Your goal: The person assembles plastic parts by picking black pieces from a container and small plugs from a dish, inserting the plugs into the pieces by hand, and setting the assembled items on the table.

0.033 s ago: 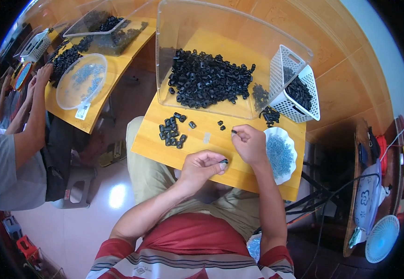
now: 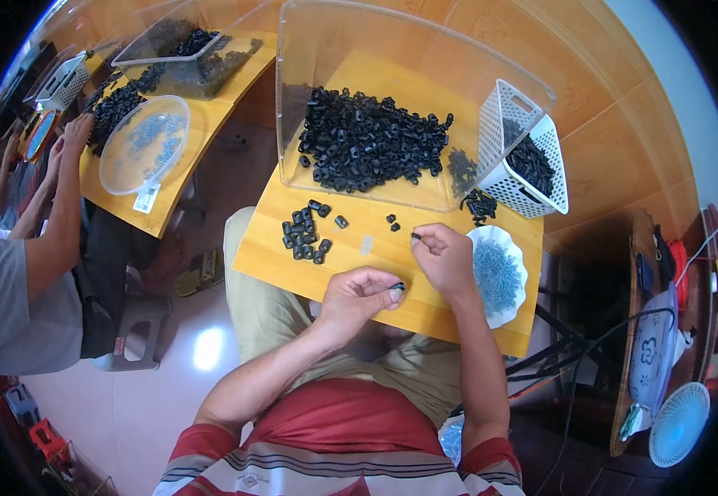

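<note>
My left hand (image 2: 359,299) is over the table's front edge, thumb and fingers closed on a small black plastic part (image 2: 398,287). To its right, my right hand (image 2: 443,255) pinches a smaller black piece (image 2: 416,236) at its fingertips. Two small black pieces (image 2: 393,221) lie just beyond it on the yellow table (image 2: 276,269). A group of black parts with holes (image 2: 305,231) rests at the left of the table. Beside my right wrist stands a white scalloped dish (image 2: 521,263) of small clear-blue pieces (image 2: 498,279).
A large clear bin (image 2: 412,41) at the back holds a heap of black parts (image 2: 371,140). Right of it is a white perforated basket (image 2: 559,157) with dark pieces; a few more (image 2: 480,207) lie before it. At left, a co-worker's arm (image 2: 57,215) reaches toward another table (image 2: 235,95).
</note>
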The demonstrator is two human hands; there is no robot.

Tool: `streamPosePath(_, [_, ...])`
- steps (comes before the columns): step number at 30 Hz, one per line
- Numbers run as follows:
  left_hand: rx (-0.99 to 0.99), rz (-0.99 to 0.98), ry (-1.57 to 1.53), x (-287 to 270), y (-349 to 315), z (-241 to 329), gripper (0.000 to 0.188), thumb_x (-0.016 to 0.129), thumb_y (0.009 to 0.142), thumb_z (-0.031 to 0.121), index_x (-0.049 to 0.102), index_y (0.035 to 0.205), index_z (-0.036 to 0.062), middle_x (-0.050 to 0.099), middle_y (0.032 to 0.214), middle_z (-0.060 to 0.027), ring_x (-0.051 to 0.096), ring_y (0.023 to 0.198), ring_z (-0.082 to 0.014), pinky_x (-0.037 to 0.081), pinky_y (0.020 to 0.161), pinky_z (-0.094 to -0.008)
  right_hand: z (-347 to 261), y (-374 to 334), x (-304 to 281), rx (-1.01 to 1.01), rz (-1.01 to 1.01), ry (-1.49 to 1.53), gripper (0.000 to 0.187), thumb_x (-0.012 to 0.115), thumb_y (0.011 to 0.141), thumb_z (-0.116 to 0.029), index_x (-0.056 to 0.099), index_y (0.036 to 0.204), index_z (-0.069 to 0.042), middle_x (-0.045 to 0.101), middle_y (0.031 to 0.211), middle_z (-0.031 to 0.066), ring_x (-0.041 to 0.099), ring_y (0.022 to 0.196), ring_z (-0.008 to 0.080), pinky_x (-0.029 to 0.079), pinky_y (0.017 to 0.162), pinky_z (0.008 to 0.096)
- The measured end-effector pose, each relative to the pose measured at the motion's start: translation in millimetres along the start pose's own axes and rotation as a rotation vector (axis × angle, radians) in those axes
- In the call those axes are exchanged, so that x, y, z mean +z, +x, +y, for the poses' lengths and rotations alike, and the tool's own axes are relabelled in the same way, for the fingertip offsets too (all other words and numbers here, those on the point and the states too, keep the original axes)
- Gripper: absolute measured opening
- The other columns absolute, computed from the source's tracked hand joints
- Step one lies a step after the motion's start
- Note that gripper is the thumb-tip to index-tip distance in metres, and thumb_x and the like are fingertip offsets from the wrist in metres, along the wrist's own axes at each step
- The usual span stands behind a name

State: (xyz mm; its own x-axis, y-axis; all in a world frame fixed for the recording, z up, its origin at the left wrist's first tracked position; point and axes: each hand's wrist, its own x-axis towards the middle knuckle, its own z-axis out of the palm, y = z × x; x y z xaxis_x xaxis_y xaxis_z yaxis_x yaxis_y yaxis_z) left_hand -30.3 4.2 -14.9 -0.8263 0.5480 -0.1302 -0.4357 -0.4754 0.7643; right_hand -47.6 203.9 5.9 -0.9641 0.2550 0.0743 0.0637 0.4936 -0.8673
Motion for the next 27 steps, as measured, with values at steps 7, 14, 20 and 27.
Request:
streamPosePath(7, [0.041,0.037,0.052,-0.3,2.9,3.5,0.017,0.072,0.090,-0.003,0.068,0.106,-0.0017,0.074,0.095,-0.0105,0.070,0.083,-0.0142,0.057,0.079,-0.0278,0.2,-23.0,-4.3,0.014,-0.073,0.169,0.016,0.069,0.091,-0.006,0.070,0.105,0.002,0.073,0.087,0.0096,0.069,0.079,0.0128,0.054,0.070,0.0262])
streamPosePath(14, [0.064,0.062,0.086,2.3,4.1,3.1,0.016,0.073,0.089,-0.002,0.069,0.105,-0.0021,0.074,0.092,-0.0097,0.070,0.082,-0.0140,0.057,0.078,-0.0271,-4.6,-43.6,-6.6,0.051,-0.114,0.284,0.020,0.067,0.094,-0.005,0.067,0.112,0.004,0.072,0.094,0.0113,0.069,0.081,0.0129,0.056,0.073,0.0264])
streamPosePath(20, [0.072,0.080,0.087,5.8,5.2,3.2,0.016,0.073,0.089,-0.002,0.068,0.104,-0.0016,0.074,0.090,-0.0086,0.070,0.081,-0.0131,0.056,0.077,-0.0266,-6.4,-57.6,-3.9,0.075,-0.105,0.440,0.024,0.067,0.094,-0.004,0.066,0.116,0.006,0.073,0.093,0.0104,0.070,0.082,0.0134,0.057,0.074,0.0267])
streamPosePath(27, [0.074,0.056,0.156,1.4,4.9,0.3,0.019,0.068,0.092,-0.004,0.065,0.110,-0.0031,0.073,0.100,-0.0102,0.070,0.092,-0.0142,0.056,0.084,-0.0268,-5.3,-68.3,-9.8,0.026,-0.137,0.304,0.025,0.064,0.096,-0.004,0.065,0.119,0.007,0.074,0.095,0.0121,0.072,0.083,0.0147,0.057,0.075,0.0275])
